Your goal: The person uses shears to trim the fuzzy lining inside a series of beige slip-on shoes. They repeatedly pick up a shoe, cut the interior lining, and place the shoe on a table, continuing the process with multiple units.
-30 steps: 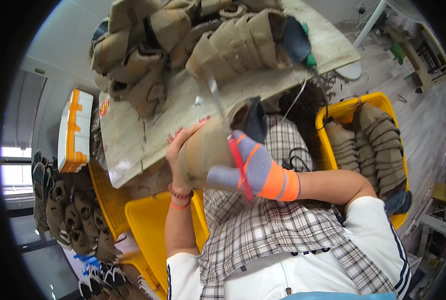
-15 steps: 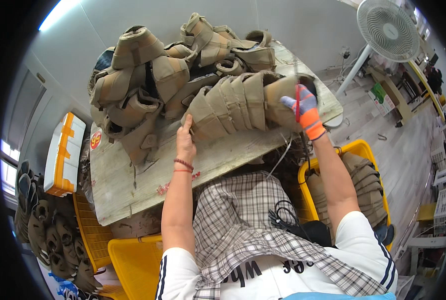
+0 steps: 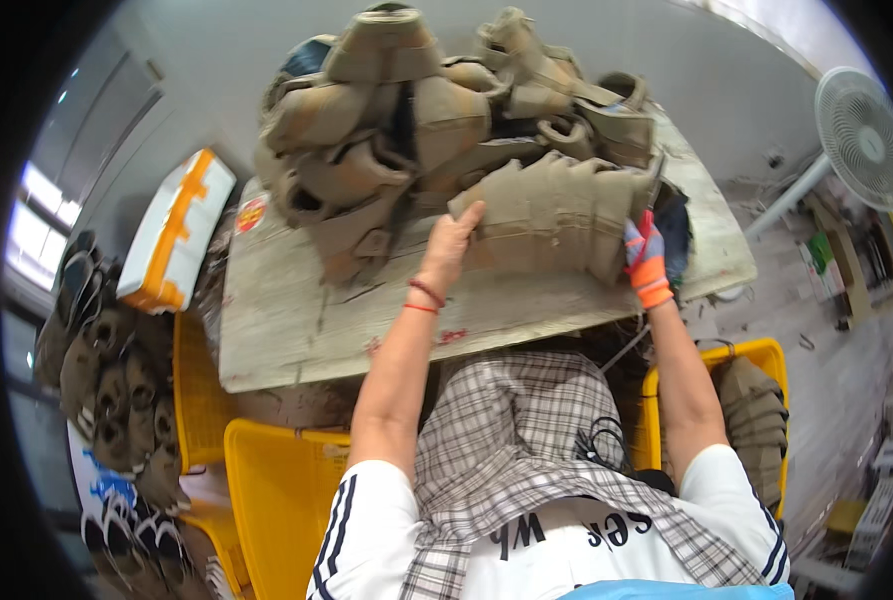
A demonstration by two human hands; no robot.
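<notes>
A row of nested khaki shoe uppers point(image 3: 556, 225) lies along the near part of the wooden table board point(image 3: 306, 330). My bare left hand point(image 3: 451, 245) grips the row's left end, thumb on top. At the right end is my right hand point(image 3: 648, 262), in a grey and orange glove, closed around what look like red-handled scissors point(image 3: 648, 232). Their thin dark blade points up, away from me. The gloved hand is against the last upper, and a dark blue lining point(image 3: 674, 235) shows just beyond it.
A tall heap of khaki uppers point(image 3: 386, 110) covers the table's back. Yellow crates stand below: one at left point(image 3: 286, 500), another at right point(image 3: 778, 375) holding stacked uppers. A white foam box point(image 3: 181, 230) is at left, shoes point(image 3: 116, 390) beneath it. A fan point(image 3: 866, 125) stands right.
The view has shifted, so the table appears farther right and the heap higher. The rightmost upper has come closer against the row, my right hand moving with it. My left hand keeps its grip.
</notes>
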